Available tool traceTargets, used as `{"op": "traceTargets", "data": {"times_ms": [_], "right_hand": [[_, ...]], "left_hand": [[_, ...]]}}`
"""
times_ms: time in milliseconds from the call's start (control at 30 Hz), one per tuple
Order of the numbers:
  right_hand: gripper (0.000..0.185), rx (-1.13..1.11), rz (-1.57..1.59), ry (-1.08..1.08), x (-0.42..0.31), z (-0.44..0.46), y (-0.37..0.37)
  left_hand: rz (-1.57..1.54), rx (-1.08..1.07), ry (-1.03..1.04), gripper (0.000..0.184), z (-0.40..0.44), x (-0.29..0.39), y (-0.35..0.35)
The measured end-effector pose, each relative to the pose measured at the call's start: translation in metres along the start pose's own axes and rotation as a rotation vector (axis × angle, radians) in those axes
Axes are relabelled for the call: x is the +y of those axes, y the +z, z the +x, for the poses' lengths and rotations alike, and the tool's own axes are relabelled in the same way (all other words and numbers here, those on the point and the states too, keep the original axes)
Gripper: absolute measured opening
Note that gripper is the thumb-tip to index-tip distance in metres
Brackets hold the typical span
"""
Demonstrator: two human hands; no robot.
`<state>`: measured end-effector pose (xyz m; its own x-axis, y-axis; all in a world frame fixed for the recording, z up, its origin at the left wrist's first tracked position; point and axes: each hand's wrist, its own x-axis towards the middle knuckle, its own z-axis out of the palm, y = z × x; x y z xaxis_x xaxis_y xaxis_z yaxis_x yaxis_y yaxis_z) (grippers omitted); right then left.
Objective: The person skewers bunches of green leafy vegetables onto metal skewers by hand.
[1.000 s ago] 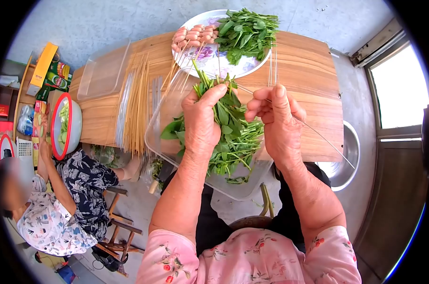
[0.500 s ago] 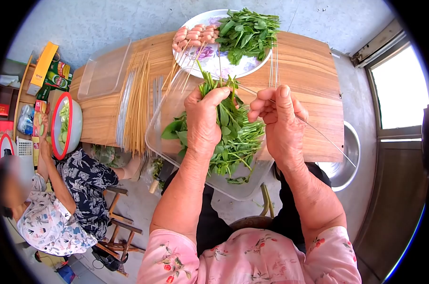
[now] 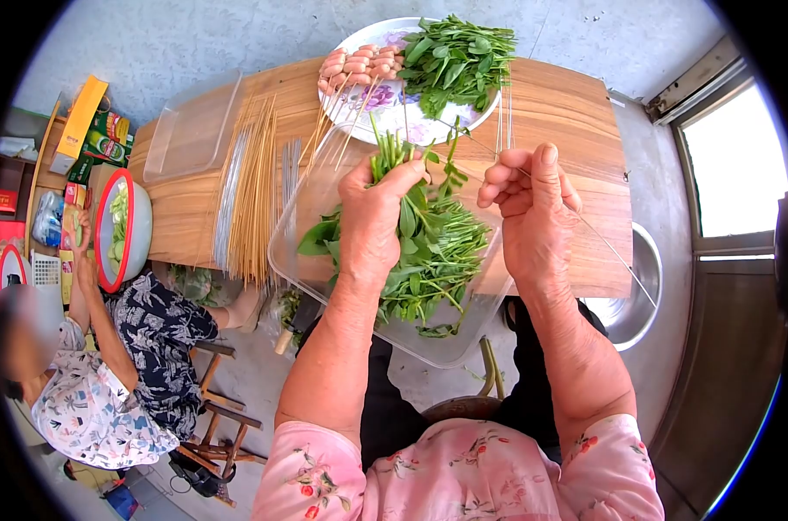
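Observation:
My left hand (image 3: pixel 372 213) is closed round a bunch of green stems (image 3: pixel 390 156) above a clear plastic tray (image 3: pixel 446 352) of leafy greens (image 3: pixel 442 252). My right hand (image 3: pixel 533 204) pinches a thin metal skewer (image 3: pixel 615 253), which slants down to the right past the wrist. At the skewer's upper left end hangs a leafy sprig (image 3: pixel 451 169), apart from the bunch in my left hand. A white plate (image 3: pixel 463 126) at the table's back holds skewered sausages (image 3: pixel 359 65) and skewered greens (image 3: pixel 459 61).
Wooden skewers (image 3: pixel 253 191) and metal skewers (image 3: pixel 229 204) lie left on the wooden table (image 3: pixel 576 156), near a clear lid (image 3: pixel 190 130). A seated person (image 3: pixel 99 382) is beside a red-rimmed bowl (image 3: pixel 138 230) at left. A metal basin (image 3: pixel 646 295) stands at right.
My right hand has moved right with the skewer, away from my left hand. A sprig now shows on the skewer's end, separated from the held bunch.

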<state>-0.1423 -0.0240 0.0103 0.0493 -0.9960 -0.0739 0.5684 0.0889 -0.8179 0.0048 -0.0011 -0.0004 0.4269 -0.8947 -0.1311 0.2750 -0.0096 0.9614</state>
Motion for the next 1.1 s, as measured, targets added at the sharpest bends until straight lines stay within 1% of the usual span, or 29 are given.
{"op": "traceTargets", "data": {"times_ms": [67, 100, 200, 333, 700, 1100], "right_hand": [[0.042, -0.008, -0.077, -0.016, -0.002, 0.0, -0.002], [0.042, -0.009, -0.076, -0.016, -0.003, -0.001, -0.001], [0.041, 0.002, -0.091, -0.026, -0.005, -0.004, -0.001], [0.041, -0.026, -0.112, -0.01, -0.006, -0.007, -0.001], [0.04, -0.072, -0.195, 0.019, -0.005, -0.012, 0.003], [0.04, -0.094, -0.195, 0.027, -0.002, -0.013, 0.002]], "left_hand": [[-0.173, -0.014, -0.162, 0.012, 0.001, 0.002, -0.004], [-0.218, 0.0, -0.179, 0.011, 0.001, 0.004, -0.004], [-0.276, -0.043, -0.163, 0.013, 0.001, 0.008, -0.005], [-0.256, -0.018, -0.137, 0.013, 0.003, 0.003, -0.008], [-0.34, -0.002, -0.201, 0.012, 0.004, 0.004, -0.008], [-0.294, 0.003, -0.148, 0.012, 0.003, 0.004, -0.006]]}}
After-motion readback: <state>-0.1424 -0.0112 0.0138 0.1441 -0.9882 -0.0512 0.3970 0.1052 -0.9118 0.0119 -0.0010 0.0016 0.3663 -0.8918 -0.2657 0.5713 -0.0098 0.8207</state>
